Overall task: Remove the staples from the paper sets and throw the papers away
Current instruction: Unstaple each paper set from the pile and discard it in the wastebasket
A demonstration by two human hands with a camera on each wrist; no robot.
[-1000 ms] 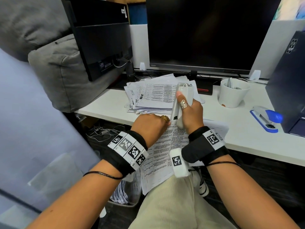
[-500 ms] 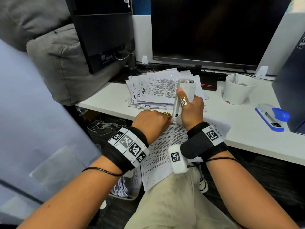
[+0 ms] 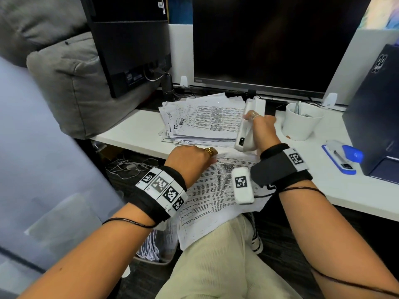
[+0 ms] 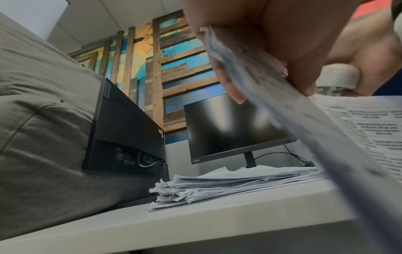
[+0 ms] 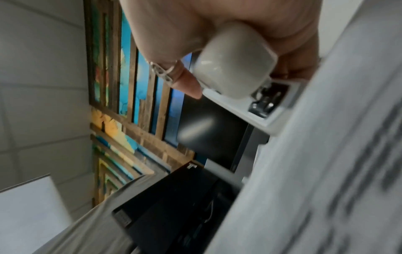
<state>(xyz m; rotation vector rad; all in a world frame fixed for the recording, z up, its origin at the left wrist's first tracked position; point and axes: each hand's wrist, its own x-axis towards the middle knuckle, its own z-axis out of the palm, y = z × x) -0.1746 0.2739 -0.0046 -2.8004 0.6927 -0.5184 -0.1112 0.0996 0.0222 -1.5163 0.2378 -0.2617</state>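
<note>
Printed paper set (image 3: 218, 190) slopes from the tabletop (image 3: 133, 134) edge down over the lap, top corner gripped; white staple remover (image 3: 248, 128) held tilted just above it; behind sits a messy stack of papers (image 3: 200, 121), flat on the tabletop

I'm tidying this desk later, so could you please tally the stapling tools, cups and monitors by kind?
Stapling tools: 2, the white tool held by the right hand and the blue-and-white stapler on the desk.
Cups: 1, the white cup.
Monitors: 2, the front monitor and the turned-away monitor.
Total: 5
</note>
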